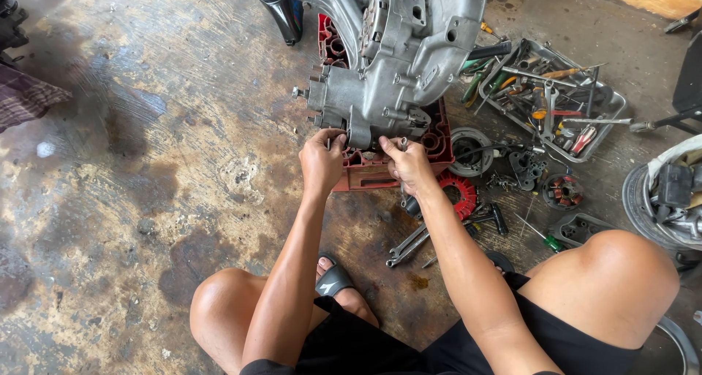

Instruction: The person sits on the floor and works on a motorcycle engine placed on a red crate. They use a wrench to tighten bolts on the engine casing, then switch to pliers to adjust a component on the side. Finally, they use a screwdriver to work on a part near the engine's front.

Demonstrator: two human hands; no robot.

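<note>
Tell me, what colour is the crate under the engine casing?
Red crate, clearest in the head view.

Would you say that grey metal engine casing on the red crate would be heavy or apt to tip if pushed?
The engine casing looks like thick cast metal, so probably heavy and rigid. It overhangs the red crate, so it might tip; the left hand and right hand both grip its lower edge. The oily-looking floor suggests slippery surfaces.

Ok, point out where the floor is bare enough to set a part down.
The bare patch is the stained concrete floor left of the engine casing and red crate, beyond the left hand. Right of the right hand it is crowded: the tool tray, wrenches, red ring and small parts cover the floor there.
</note>
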